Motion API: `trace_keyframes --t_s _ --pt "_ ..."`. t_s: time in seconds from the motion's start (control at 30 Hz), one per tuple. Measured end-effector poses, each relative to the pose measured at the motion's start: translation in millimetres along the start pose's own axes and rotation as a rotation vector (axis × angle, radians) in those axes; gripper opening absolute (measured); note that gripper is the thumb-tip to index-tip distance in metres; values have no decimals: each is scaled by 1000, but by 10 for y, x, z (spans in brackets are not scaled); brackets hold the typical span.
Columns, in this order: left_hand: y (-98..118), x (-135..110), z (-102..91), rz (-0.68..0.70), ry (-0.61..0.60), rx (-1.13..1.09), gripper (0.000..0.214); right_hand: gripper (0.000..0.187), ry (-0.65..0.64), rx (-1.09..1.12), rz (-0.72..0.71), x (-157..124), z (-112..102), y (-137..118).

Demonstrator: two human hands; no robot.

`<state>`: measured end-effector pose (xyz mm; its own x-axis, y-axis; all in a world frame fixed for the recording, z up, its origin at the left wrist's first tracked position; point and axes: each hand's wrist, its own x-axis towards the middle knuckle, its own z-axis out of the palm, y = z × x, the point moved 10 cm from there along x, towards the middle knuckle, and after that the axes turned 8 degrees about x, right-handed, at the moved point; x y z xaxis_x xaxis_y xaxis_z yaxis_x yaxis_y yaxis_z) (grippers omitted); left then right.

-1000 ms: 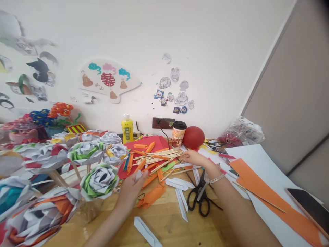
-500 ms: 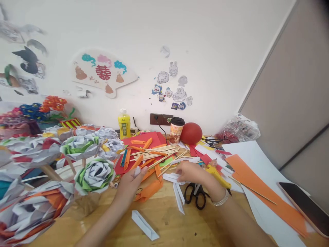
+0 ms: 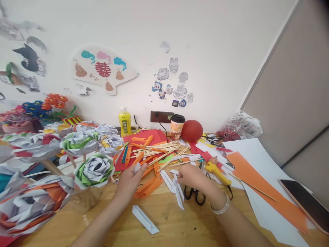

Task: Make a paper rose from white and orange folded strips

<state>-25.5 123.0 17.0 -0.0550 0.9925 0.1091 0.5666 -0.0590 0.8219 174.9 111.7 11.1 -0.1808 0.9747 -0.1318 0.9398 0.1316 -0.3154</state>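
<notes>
My left hand (image 3: 130,180) is closed round a small folded white paper piece (image 3: 137,167), whose tip pokes out between thumb and fingers. To its right, my right hand (image 3: 194,177) bends down with its fingers pinched at the end of a folded white paper strip (image 3: 179,192). Most of those fingertips are hidden from me. Beside it lies another white strip (image 3: 168,180), slanting. A third folded strip (image 3: 145,219) rests nearer the front. Black-handled scissors (image 3: 196,198) lie partly under my right wrist. Orange folded papers (image 3: 149,188) sit between the hands.
Paper roses (image 3: 95,169) crowd the left side. Wooden sticks (image 3: 154,151) lie on red paper behind the hands. A yellow glue gun (image 3: 218,172), orange sheets (image 3: 267,192) and a phone (image 3: 305,202) are on the right. A cup (image 3: 177,128), bottle (image 3: 124,121) and red balloon (image 3: 192,130) stand behind.
Near my right fingers, the white strip that lay nearly level now slants down to the right. My right hand has shifted slightly; the left still holds its paper piece.
</notes>
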Motion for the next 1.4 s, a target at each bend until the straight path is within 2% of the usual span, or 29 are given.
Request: trace_keyframes --t_s 0.2,0.33,0.4,0.5,0.63,0.73,0.8,0.87,1.0,1.07,1.2,1.3,1.4 --pt "56 -31 7 12 -11 -10 42 7 -7 -78 62 -41 145 -154" --pt "47 -34 57 6 -44 -49 43 11 43 -44 74 -57 39 -98" --pt "50 -43 104 8 -66 -83 43 12 93 -12 81 -46 -44 -51" --pt "140 -98 244 67 -164 -131 37 10 185 81 51 -4 -132 -56" --pt "299 -235 443 152 -318 -164 29 6 394 396 -49 -31 -252 -185" --pt "277 -307 563 101 -411 -177 31 9 557 432 -118 -160 -337 -348" --pt "300 -345 619 121 -463 -200 30 11 592 442 -153 -225 -333 -461" --pt "318 -370 646 135 -488 -257 31 12 574 534 -149 -235 -282 -505" --pt "180 -450 738 -93 -558 -430 31 12 562 822 -82 -185 -194 -408" --pt "184 -505 765 -159 -594 -505 29 13 549 923 -72 -150 -182 -350" --pt "227 -481 696 -148 -558 -486 21 14 604 904 -74 -169 -314 -253" --pt "185 -332 542 -89 -397 -331 11 12 671 929 -93 -243 -414 -227" --pt "223 -210 370 57 -211 -171 5 13 612 956 -170 -264 -363 -369"
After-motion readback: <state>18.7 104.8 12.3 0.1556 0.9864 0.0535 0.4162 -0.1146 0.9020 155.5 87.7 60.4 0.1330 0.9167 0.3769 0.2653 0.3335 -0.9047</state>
